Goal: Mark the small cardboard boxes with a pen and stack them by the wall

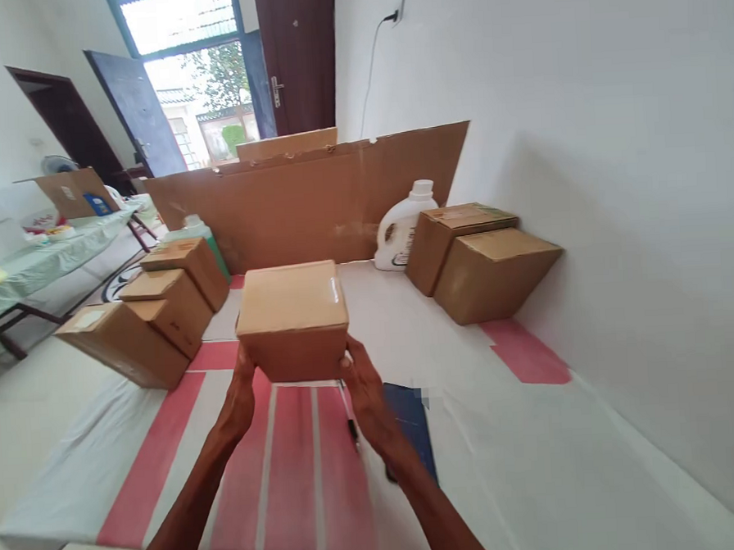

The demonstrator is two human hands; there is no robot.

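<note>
A closed cardboard box [292, 320] is gripped between my two hands over the middle of the table; whether it touches the cloth I cannot tell. My left hand [241, 394] presses its left side, and my right hand [364, 382] holds the lower right side, with a thumb at the near corner. Most of the fingers are hidden behind the box. Beside my right hand lie a pen [351, 428] and a dark blue notebook [412, 424], partly covered by my forearm.
Several cardboard boxes [176, 318] line the table's left side, near a green-filled bottle [216, 252]. At the right, a white jug [401, 228] stands beside two boxes [496, 272] near the wall. A cardboard panel [295, 209] stands across the back. Striped cloth [237, 512] covers the table.
</note>
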